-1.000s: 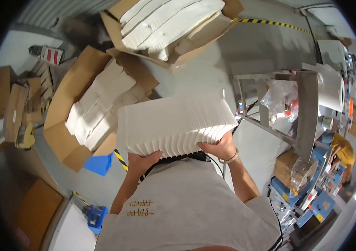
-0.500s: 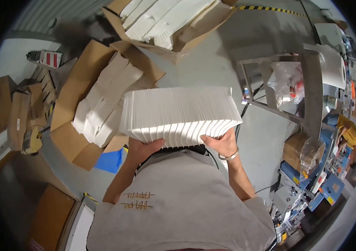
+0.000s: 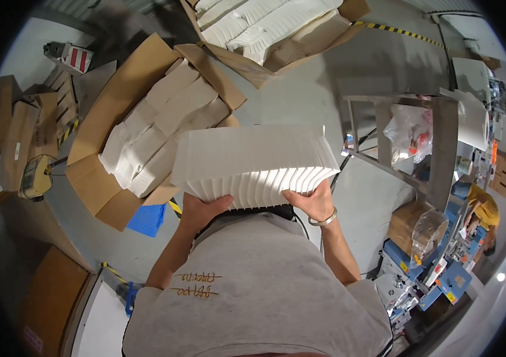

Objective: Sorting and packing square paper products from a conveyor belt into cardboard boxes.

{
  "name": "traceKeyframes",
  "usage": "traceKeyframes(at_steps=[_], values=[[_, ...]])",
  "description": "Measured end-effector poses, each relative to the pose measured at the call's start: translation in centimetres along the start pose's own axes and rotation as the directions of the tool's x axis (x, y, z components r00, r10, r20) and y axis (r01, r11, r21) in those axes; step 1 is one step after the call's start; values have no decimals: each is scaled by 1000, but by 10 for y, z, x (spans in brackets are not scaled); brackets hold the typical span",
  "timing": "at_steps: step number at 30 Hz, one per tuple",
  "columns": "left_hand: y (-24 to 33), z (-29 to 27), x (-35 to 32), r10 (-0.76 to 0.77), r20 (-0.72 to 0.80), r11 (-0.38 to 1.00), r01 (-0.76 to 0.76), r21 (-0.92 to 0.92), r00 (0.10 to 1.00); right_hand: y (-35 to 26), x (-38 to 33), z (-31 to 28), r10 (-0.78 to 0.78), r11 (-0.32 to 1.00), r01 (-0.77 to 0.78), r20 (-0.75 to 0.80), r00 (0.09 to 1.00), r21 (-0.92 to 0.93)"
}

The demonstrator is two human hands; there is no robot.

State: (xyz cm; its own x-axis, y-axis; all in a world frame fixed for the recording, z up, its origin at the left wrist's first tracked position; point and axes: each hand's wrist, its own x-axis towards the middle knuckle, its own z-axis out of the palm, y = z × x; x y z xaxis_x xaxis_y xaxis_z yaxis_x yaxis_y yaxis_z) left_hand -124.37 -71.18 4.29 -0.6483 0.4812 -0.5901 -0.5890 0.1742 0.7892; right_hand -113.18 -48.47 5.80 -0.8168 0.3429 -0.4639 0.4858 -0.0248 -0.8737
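Note:
In front of my waist I hold a long stack of thin white sheets [image 3: 253, 156], their edges fanned into folds along the near side. My left hand [image 3: 206, 209] grips the stack's near left part, thumb on top, with the other fingers hidden beneath. At the near right end my right hand [image 3: 313, 205] holds it the same way, a bracelet on its wrist. Just beyond the stack's left end stands an open cardboard carton [image 3: 107, 119], partly filled with similar white stacks [image 3: 166, 116].
A second open carton [image 3: 251, 76] with white stacks stands at the far side. To the right are a metal frame [image 3: 445, 143], a cardboard box [image 3: 407, 223], machinery [image 3: 398, 285] and a person in yellow [image 3: 485, 211]. A blue crate [image 3: 146, 220] sits by the left carton.
The surroundings have shifted and tilted in view: the far carton is higher and further right, the right-hand machinery further left. The stack stays in both hands, nearly unmoved relative to my body.

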Motion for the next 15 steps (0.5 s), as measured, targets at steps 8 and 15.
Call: traceKeyframes(at_steps=[8, 15], values=[[-10, -10, 6, 110, -21, 992, -111, -55, 994, 5, 4, 5, -43, 998, 43, -9, 999, -44], [-2, -11, 17, 135, 70, 990, -136, 22, 988, 5, -2, 7, -17, 999, 21, -123, 992, 31]])
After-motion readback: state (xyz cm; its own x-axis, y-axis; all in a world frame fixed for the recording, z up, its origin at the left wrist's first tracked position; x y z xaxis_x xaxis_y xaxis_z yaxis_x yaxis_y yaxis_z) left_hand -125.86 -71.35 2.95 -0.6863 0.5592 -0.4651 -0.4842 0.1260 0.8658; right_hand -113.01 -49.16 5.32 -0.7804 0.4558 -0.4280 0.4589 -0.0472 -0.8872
